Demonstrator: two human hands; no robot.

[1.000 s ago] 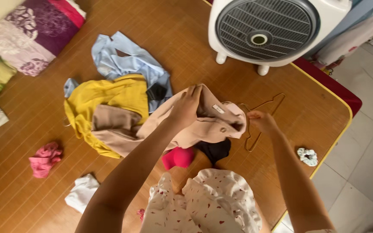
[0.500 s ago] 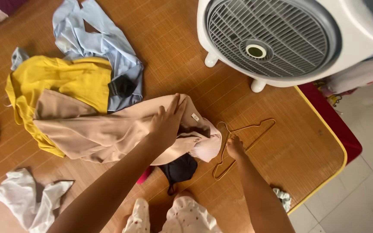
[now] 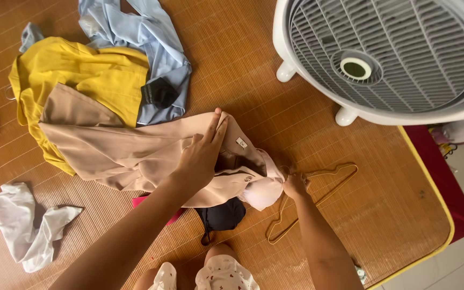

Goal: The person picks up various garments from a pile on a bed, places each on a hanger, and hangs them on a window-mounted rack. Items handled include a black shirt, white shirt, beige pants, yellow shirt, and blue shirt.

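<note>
A: Beige garment (image 3: pixel 130 156), one, lies mid-mat; left hand (image 3: pixel 202 156) presses flat and open on its collar. Hung yet?

B: Not yet. Right hand (image 3: pixel 295 185) pinches the wire hanger (image 3: pixel 318 193), one, at the collar's right edge.

A: Others?

B: Yellow top (image 3: pixel 81 75), blue shirt (image 3: pixel 140 37), white cloth (image 3: pixel 22 225), black item (image 3: pixel 222 215): one each, loose. Fan (image 3: pixel 388 53) far right.

Beige garment (image 3: pixel 130 156): soft, rumpled, spread lengthwise across the woven mat, collar end (small white label showing) toward the right, pale lining exposed. Wire hanger (image 3: pixel 318 193): thin, gold-coloured, lying flat just beside the collar, hook end touching the fabric.
</note>
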